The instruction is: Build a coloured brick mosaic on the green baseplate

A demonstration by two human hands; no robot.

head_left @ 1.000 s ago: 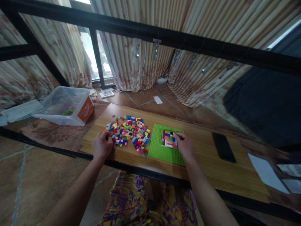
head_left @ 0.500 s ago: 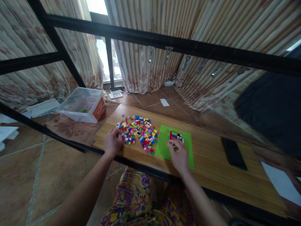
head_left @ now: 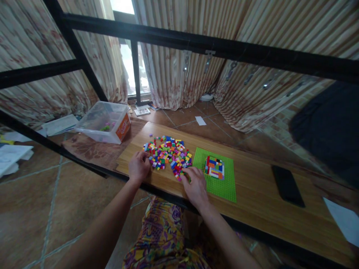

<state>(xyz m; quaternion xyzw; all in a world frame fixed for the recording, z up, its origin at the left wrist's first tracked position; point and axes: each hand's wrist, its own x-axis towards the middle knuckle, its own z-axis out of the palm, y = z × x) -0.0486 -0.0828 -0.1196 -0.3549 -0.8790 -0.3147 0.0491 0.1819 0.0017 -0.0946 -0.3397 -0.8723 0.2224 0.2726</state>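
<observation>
A pile of small multicoloured toy building bricks (head_left: 168, 151) is spread on the wooden table. At its near left edge rests my left hand (head_left: 139, 167), fingers curled in and closed; what they hold, if anything, is hidden. My right hand (head_left: 196, 186) reaches over the pile's near right edge, thumb and fingers apart, with a bit of green showing between them. Just beyond it lies the green baseplate (head_left: 228, 186). On this plate sits a flat block of joined bricks (head_left: 215, 168) in red, blue, orange and white, fully in sight.
A black phone (head_left: 287, 185) lies on the right part of the wooden table (head_left: 258, 194). Behind the table's left end stands a clear plastic box (head_left: 101, 121) with a few pieces inside. A black metal frame (head_left: 196, 45) crosses the view before the curtains.
My right hand has left the brick block on the baseplate and moved left to the pile, uncovering the block. My left hand stays at the pile's left edge. The view has shifted slightly.
</observation>
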